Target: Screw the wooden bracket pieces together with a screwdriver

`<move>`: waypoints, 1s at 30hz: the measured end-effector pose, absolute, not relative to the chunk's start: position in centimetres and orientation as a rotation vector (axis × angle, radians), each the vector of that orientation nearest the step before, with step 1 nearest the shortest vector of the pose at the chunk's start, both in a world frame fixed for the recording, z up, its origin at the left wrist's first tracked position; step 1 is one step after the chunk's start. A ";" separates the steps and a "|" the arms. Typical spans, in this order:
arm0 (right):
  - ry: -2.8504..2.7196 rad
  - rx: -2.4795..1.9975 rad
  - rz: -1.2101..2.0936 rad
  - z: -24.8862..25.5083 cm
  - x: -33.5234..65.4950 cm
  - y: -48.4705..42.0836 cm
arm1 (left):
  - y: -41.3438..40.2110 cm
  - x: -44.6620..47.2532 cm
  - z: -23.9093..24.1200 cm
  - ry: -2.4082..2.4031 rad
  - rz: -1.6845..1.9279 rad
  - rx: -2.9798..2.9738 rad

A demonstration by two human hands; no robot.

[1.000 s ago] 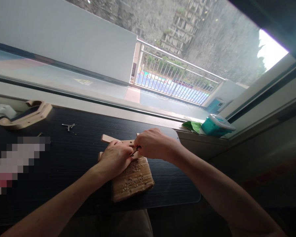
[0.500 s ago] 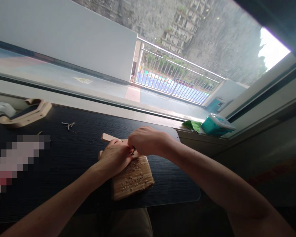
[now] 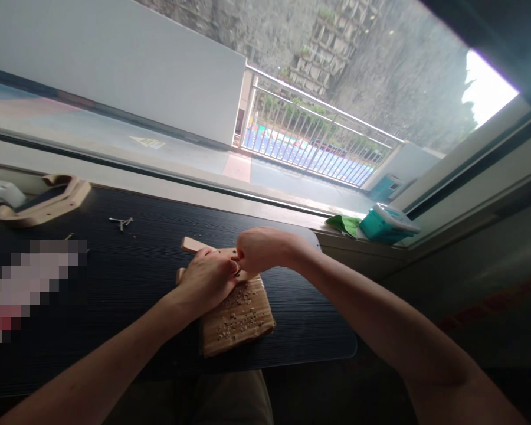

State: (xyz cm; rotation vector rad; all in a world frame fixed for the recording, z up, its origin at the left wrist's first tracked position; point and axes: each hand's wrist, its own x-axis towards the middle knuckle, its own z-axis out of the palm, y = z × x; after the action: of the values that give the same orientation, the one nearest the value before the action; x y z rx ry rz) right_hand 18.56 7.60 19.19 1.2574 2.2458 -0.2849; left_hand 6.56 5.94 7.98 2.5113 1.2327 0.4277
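My left hand is closed over a light wooden piece, pressing it down at the far end of a cardboard block. Dark holes show in the wood by the fingertips. My right hand is curled closed right beside the left fingers, over the wood. Between the hands a thin, dark metal piece shows. What the right fingers grip is mostly hidden. Small holes and torn bits mark the top of the cardboard.
Several loose metal screws or bolts lie on the dark table. A curved wooden frame is at the far left, near a blurred-out area. On the window sill are a green cloth and a teal box.
My right hand has shifted slightly to the right, showing more of the wood between the hands. My left hand keeps its hold, and the cardboard stays in place.
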 end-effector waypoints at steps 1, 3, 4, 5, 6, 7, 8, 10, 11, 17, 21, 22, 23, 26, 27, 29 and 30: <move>2.240 1.256 -0.273 19.4 18.6 7.5 | 6.0 6.6 7.9 1.239 0.434 2.511; 2.249 1.244 -0.222 20.0 18.6 7.2 | 5.9 6.6 7.9 1.259 0.445 2.512; 2.264 1.234 -0.191 20.3 18.5 7.0 | 5.9 6.6 7.9 1.263 0.441 2.521; 2.283 1.222 -0.161 20.5 18.5 6.9 | 5.9 6.6 7.9 1.261 0.430 2.535; 2.307 1.210 -0.137 20.6 18.5 6.7 | 5.9 6.6 7.9 1.255 0.417 2.550; 2.333 1.193 -0.114 20.6 18.4 6.6 | 5.9 6.6 7.9 1.254 0.407 2.562; 2.362 1.168 -0.093 20.4 18.4 6.4 | 5.9 6.6 7.9 1.260 0.405 2.567; 2.414 1.111 -0.043 20.0 18.1 6.2 | 5.9 6.6 7.8 1.286 0.418 2.559; 2.434 1.086 -0.015 19.8 18.0 6.2 | 5.9 6.6 7.7 1.298 0.421 2.552; 2.342 1.051 -0.016 19.9 16.7 6.2 | 5.9 6.6 7.6 1.328 0.397 2.511; 2.278 1.093 -0.065 19.8 15.9 6.9 | 5.9 6.6 7.8 1.307 0.396 2.503; 2.263 1.102 -0.072 19.7 15.8 7.1 | 5.9 6.6 7.9 1.294 0.391 2.510; 2.255 1.110 -0.074 19.6 15.7 7.2 | 5.9 6.5 7.9 1.286 0.387 2.514; 2.231 1.142 -0.075 19.4 15.7 7.5 | 5.9 6.5 8.0 1.286 0.382 2.510; 2.226 1.146 -0.080 19.5 15.8 7.5 | 5.9 6.5 8.1 1.286 0.384 2.511; 2.236 1.135 -0.093 19.7 16.2 7.4 | 5.9 6.4 8.0 1.278 0.397 2.520; 2.256 1.125 -0.095 19.8 16.5 7.3 | 6.0 6.4 7.9 1.271 0.402 2.526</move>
State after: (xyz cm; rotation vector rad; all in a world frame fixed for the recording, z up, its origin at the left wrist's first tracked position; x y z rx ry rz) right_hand 16.46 7.26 19.83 1.1255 2.2556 -0.0954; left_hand 6.44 5.96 7.94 2.5264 1.2714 0.4020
